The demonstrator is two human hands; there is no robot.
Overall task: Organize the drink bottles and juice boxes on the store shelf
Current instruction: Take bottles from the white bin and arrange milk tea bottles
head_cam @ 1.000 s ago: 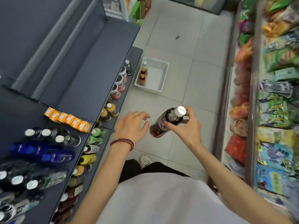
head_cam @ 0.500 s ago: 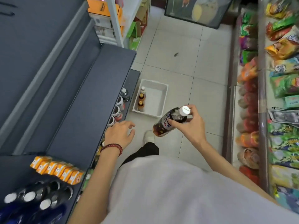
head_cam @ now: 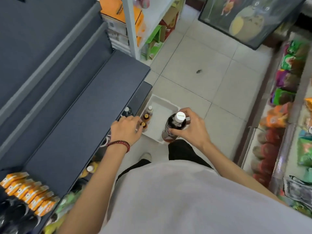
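Right hand (head_cam: 191, 132) pinches dark bottle (head_cam: 171, 126) near cap: may slip into bin (head_cam: 168, 103) below. Left hand (head_cam: 126, 130) spread, empty; could knock small bottles (head_cam: 146, 117) beside it.

Framed cartoon picture (head_cam: 249, 21) at the aisle's far end, pale floor tiles (head_cam: 194, 92) below it, small dark speck (head_cam: 198, 71) just below the picture, bright snack bags (head_cam: 285, 97) down its right, orange carton (head_cam: 109, 7) to its left.
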